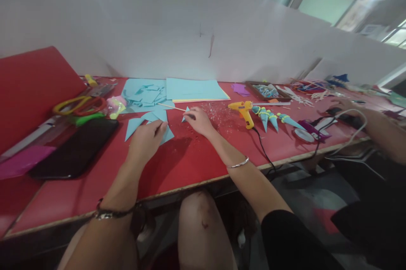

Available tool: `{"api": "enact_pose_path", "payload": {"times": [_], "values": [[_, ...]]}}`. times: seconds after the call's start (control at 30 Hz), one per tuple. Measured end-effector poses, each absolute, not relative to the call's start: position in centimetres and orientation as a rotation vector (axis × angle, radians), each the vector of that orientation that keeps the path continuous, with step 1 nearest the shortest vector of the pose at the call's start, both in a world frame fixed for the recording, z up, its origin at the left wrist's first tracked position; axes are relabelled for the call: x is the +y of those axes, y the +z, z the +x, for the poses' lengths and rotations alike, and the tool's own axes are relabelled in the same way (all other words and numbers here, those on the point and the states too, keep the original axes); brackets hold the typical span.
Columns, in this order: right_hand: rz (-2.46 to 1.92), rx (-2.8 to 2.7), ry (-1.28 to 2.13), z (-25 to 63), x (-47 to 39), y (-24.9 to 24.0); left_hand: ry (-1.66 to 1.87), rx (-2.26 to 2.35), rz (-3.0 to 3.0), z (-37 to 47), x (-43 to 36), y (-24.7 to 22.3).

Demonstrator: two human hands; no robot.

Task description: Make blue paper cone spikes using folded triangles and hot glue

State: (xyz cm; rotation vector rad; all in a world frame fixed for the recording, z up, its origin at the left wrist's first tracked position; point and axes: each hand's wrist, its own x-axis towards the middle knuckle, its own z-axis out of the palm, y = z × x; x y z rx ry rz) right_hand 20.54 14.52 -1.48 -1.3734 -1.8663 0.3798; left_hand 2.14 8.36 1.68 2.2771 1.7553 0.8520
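Observation:
My left hand (146, 139) lies over several cut pieces of light blue paper (135, 125), with its fingers curled down on one of them. The fingertips are partly hidden, so how firmly it grips cannot be made out. Beside it, my right hand (199, 122) is closed on a thin wooden stick (171, 106) that points left over the paper. A small pointed bit of blue paper (187, 110) shows right at the right fingertips. Behind both hands are a pile of small blue cuttings (149, 94) and a stack of blue sheets (195, 88).
A yellow glue gun (243, 112) with a black cord lies to the right, beside blue paper cones (264, 118). A black phone (76, 149) and scissors (76, 105) lie left. A wooden tray (269, 91) stands behind. Another person's arm (377, 126) reaches in at right.

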Motion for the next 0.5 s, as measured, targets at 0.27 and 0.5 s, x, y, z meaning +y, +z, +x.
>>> {"api": "enact_pose_path", "payload": {"times": [0.27,0.5], "values": [[-1.242,-1.617,0.702,20.54,14.41,-1.08,0.814,1.741,2.277,2.22,8.16,1.85],[-1.176,-1.439,0.759,20.03,14.61,-1.35,0.787,1.761,2.273,2.21,8.22,1.76]]}}
